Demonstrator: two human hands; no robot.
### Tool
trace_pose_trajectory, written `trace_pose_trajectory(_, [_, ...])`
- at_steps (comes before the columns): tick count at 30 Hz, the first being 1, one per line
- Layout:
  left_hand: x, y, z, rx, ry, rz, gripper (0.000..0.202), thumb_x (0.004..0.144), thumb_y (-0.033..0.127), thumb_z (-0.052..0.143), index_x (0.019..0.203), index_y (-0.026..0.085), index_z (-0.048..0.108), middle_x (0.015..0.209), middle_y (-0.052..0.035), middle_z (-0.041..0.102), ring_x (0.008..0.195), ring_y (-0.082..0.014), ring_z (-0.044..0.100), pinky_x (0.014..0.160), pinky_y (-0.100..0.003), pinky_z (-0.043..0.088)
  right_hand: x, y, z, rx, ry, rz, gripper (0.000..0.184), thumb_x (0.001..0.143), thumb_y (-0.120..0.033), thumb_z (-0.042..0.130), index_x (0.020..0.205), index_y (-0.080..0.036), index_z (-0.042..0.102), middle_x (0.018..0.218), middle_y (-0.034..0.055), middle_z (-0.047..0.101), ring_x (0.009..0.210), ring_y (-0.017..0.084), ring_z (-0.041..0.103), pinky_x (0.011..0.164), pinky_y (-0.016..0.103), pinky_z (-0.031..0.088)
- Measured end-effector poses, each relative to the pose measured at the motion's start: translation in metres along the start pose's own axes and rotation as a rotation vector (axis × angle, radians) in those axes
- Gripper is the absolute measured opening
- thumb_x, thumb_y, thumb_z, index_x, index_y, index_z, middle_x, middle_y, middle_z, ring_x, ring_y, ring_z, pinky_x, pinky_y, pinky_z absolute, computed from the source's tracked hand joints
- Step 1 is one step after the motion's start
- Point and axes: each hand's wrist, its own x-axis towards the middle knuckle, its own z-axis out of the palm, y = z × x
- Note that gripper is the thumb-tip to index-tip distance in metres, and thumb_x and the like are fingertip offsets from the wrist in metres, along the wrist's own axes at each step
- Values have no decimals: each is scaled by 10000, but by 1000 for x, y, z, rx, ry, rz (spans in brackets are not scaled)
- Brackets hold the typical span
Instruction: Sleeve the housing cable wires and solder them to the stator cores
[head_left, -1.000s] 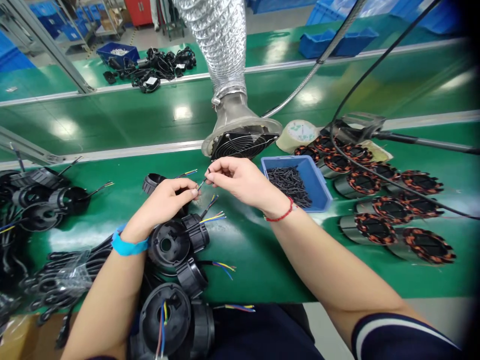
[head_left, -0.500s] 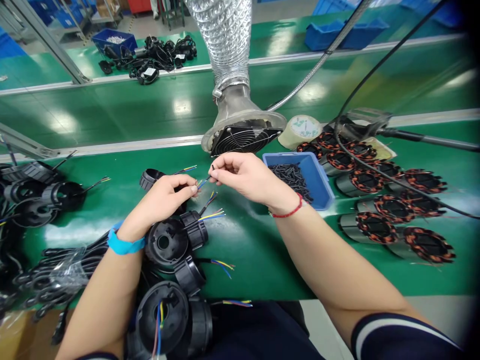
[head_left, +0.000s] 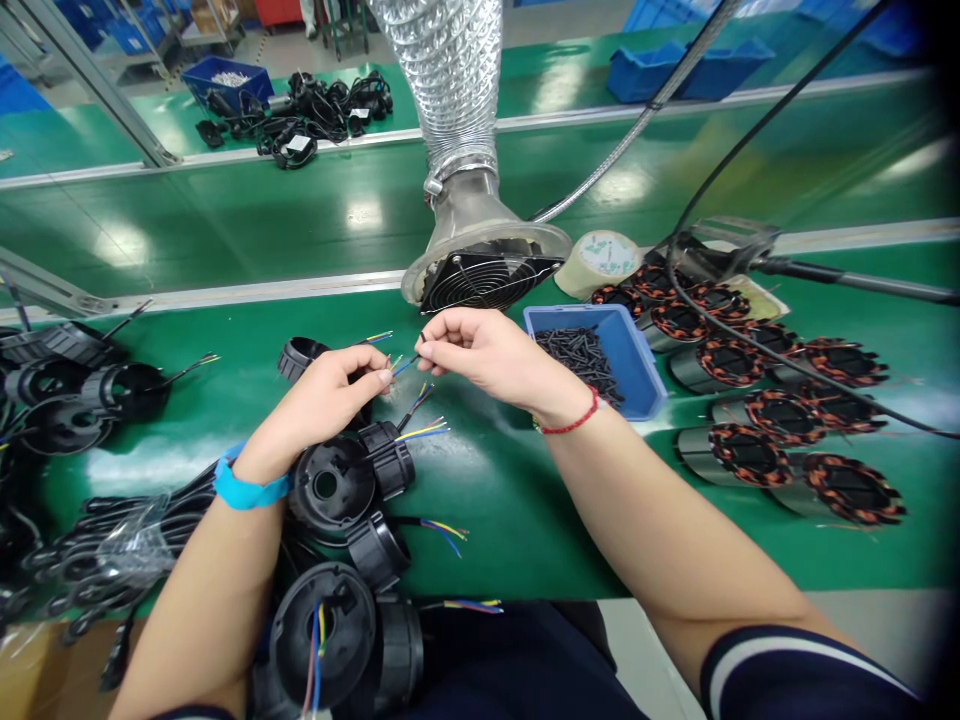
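Note:
My left hand (head_left: pixel 341 392) pinches thin coloured wires (head_left: pixel 403 367) between thumb and fingertips. My right hand (head_left: pixel 472 350) is closed on a small black sleeve (head_left: pixel 421 342), held at the end of the blue wire. Both hands meet above the green bench, just below the fan hood. By my left wrist stand black plastic motor housings (head_left: pixel 334 483) with wire ends poking out. Beside my right wrist is a blue bin (head_left: pixel 643 370) holding many short black sleeves (head_left: pixel 577 360).
A fume hood with a fan (head_left: pixel 480 280) hangs from a foil duct (head_left: pixel 450 90). Wound stators (head_left: pixel 750 455) stand in rows at the right, near a tape roll (head_left: pixel 600 262). Bundled black cables (head_left: pixel 135 540) lie at the left. A black cable (head_left: pixel 690 200) loops across the right.
Both hands stay almost in place, the right still at the wire end with the sleeve. The whole view has shifted very slightly.

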Motion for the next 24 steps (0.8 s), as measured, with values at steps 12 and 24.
trace_pose_trajectory(12, [0, 2, 0, 2, 12, -17, 220, 849, 362, 566, 785, 162, 633, 742, -7, 664, 709, -151, 565, 670, -263, 415, 3, 3, 3, 97, -10, 75, 110, 774, -246, 646, 747, -155, 591, 645, -9, 659, 585, 83, 568, 586, 210, 446])
trace_pose_trajectory(24, [1, 4, 0, -10, 60, -7, 222, 840, 355, 572, 758, 158, 634, 728, -2, 646, 712, -144, 558, 687, -257, 412, 4, 9, 4, 74, -115, 56, 123, 788, -274, 618, 795, -152, 626, 716, 18, 685, 659, 118, 619, 637, 251, 491])
